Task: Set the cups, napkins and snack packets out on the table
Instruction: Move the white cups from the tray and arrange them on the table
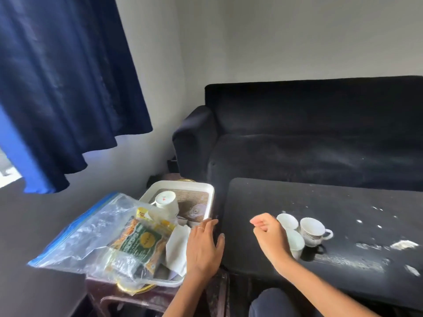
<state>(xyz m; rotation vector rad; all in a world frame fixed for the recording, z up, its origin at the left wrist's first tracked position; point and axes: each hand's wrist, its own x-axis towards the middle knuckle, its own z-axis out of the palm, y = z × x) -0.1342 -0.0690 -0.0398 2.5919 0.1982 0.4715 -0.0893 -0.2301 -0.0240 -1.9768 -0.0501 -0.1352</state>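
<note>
The left hand (203, 245) is spread flat with fingers extended and holds nothing, hovering over the right edge of a white tray (207, 191) that sits on a small dark stool (146, 296). Just left of that hand lie white napkins (177, 248), and further left a green and orange snack packet (139, 242) rests partly under a clear zip bag (91, 229) with a blue seal, with yellow packets (146, 215) beyond it. Beyond the left hand's fingertips, 1 white cup (166, 201) lies tipped on its side in the tray beside a glass lid (195, 211). The right hand (270, 236) is loosely curled with fingers bent inward, empty, above the near-left part of the black table (320, 202). Directly right of this hand stand 3 white cups (297, 234) clustered close together; the rightmost has a printed pattern and a handle pointing away from the hand, and the nearest one is partly hidden behind the knuckles. White flecks mark the tabletop further right. A dark sofa (309, 133) sits beyond the table, and a blue curtain (57, 76) hangs far left of both hands.
</note>
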